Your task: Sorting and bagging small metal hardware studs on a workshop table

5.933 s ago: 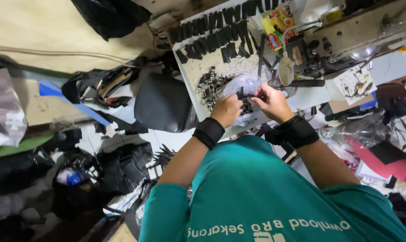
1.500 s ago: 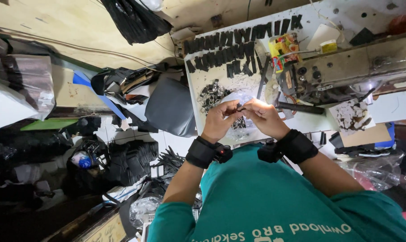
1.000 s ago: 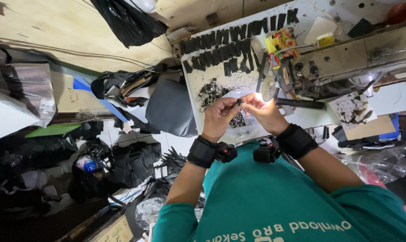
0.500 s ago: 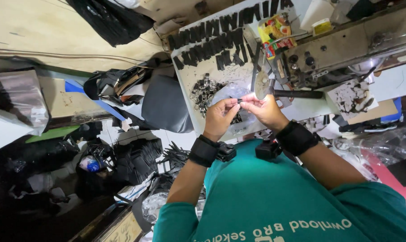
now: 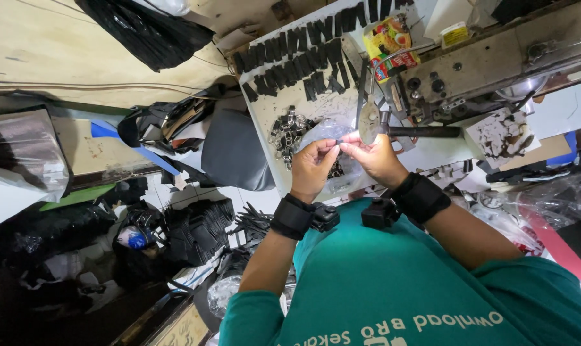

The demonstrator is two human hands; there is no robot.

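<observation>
Plainly, both hands met over the near edge of the white board (image 5: 265, 118), fingertips almost touching, with a small dark strip pinched between them. The left hand (image 5: 313, 168) gripped it with thumb and forefinger pressed together at one end; the right hand (image 5: 374, 160) closed its fingers on the other end, so the strip's long axis ran roughly from one hand to the other, across the body. It was too small to tell its exact shape. Both hands were equally near it, since each held it. A clear plastic bag (image 5: 332, 131) lay just beneath and behind the hands. Just to the left of the left hand sat a heap of metal buckles (image 5: 287, 131), nearer that hand than the right. Farther up the board, rows of black strips (image 5: 303, 48) lay well apart from the grip. A hammer (image 5: 393, 128) rested just beyond the right hand, its handle pointing away to the right.
</observation>
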